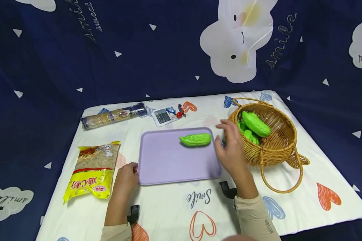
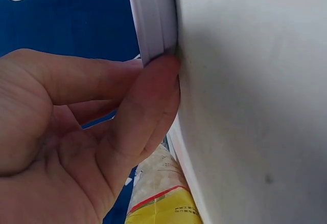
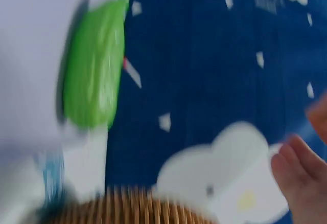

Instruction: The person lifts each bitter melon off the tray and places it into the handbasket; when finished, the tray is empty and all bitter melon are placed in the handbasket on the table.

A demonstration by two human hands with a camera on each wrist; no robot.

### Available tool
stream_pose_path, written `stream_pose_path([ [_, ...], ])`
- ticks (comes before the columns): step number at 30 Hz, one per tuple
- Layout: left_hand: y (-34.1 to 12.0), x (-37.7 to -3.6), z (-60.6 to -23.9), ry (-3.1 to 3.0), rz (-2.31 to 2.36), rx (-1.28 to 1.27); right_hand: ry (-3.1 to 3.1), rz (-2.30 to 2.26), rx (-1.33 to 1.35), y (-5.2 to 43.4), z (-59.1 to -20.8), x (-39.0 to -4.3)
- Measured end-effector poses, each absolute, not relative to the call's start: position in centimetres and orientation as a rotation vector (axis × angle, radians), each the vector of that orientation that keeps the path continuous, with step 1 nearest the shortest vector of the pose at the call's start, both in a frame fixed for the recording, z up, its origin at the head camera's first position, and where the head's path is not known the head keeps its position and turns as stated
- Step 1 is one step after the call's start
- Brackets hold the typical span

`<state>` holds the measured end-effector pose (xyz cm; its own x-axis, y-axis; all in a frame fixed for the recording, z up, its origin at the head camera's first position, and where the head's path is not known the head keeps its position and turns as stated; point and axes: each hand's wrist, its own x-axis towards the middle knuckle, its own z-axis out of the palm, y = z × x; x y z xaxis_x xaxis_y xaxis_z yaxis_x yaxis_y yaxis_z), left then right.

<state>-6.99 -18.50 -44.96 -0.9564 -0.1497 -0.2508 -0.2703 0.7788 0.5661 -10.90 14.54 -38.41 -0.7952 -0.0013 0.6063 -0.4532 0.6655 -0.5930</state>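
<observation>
A pale purple tray (image 1: 166, 164) lies on the white cloth, with one green bitter melon (image 1: 196, 140) near its far right corner. My left hand (image 1: 127, 177) pinches the tray's left edge; in the left wrist view the thumb and fingers close on the rim (image 2: 156, 19). Between the tray and a wicker basket (image 1: 277, 157), my right hand (image 1: 231, 150) is raised with fingers parted and holds nothing. More green bitter melons (image 1: 255, 124) lie in the basket. The right wrist view is blurred, showing the melon (image 3: 97, 65) on the tray.
A yellow food bag (image 1: 93, 174) lies left of the tray. Behind the tray are a long clear packet of noodles (image 1: 117, 115), a white packet (image 1: 164, 116) and a small red item (image 1: 179, 115). The basket's handle (image 1: 285, 191) hangs down toward the front.
</observation>
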Motion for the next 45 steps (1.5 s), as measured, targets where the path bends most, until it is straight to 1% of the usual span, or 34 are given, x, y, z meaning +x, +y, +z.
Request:
stream_pose_path([
  [4, -18.4, -7.0, -44.9, 2.787, 0.935, -0.315, -2.663, 0.842, 0.588, 12.2, -38.9, -12.6],
  [9, -18.1, -6.8, -45.2, 2.801, 0.932, -0.29, -2.925, 0.57, 0.684, 11.7, -40.6, -14.4],
  [13, -17.8, -6.6, -45.3, 2.821, 0.93, -0.274, -3.061, 0.462, 0.658, 12.2, -41.8, -15.2],
  [20, -17.7, -6.6, -45.3, 2.83, 0.923, -0.27, -3.259, 0.335, 0.548, 12.9, -42.7, -15.5],
  [33, -17.8, -6.7, -45.2, 2.788, 0.937, -0.321, -3.148, 0.207, 0.52, 12.8, -43.1, -15.7],
  [36, -17.9, -6.7, -45.2, 2.786, 0.934, -0.316, -3.077, 0.234, 0.485, 12.8, -42.6, -15.3],
  [38, -18.1, -6.7, -45.3, 2.787, 0.932, -0.315, -3.02, 0.283, 0.461, 12.8, -41.6, -14.7],
  [45, -18.6, -6.8, -44.9, 2.782, 0.928, -0.324, -2.777, 0.567, 0.34, 14.3, -35.6, -11.5],
])
